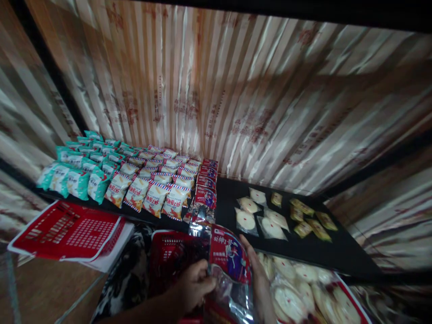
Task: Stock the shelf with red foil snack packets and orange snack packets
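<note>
Holding a snack bag [227, 256] near the basket [159, 258], left hand [195, 285] and right hand [258, 274] clamped on its sides; moving it likely needs both.

Glossy plastic film on the held packet [227, 255] — smooth, matt shelf [349, 245] — shiny, ripply plastic sheeting [249, 94].

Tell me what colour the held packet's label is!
The label is mainly red, with purple and white parts; the head view shows it best.

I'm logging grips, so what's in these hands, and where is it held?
A red-and-purple si神1号 packet: the left hand pinches its left edge; the right hand holds along its right edge.
</note>
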A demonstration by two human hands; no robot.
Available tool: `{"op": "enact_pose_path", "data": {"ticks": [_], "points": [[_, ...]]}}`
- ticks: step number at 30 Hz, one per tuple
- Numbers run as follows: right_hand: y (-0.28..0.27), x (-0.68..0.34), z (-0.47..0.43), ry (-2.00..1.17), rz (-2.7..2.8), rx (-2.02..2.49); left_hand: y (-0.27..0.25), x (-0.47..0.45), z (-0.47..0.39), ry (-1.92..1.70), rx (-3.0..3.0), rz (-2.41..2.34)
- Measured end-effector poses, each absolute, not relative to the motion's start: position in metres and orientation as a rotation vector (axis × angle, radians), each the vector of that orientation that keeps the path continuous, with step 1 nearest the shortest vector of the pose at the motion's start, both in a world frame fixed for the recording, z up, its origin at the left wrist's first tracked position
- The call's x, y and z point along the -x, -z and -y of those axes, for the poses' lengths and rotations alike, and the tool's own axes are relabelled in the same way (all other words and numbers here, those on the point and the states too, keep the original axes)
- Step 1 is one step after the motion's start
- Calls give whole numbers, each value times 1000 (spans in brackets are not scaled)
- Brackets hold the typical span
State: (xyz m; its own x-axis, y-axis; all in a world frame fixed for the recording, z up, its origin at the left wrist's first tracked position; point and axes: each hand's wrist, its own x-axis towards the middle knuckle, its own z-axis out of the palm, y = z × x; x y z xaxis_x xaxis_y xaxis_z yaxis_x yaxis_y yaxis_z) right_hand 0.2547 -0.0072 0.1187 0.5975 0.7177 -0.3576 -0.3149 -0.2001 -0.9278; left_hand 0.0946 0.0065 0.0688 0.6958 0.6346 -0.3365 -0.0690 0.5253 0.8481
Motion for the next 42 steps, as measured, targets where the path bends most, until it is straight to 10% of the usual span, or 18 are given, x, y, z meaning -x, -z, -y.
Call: {"op": "enact_pose_path", "data": {"ticks": [18, 42], "points": [[-63, -258, 41, -992, 431, 1590, -97, -131, -39, -525, -1401, -942], [-114, -318, -225, -752, 774, 1380, -110, -196, -182, -870, -2070, -1251]]}}
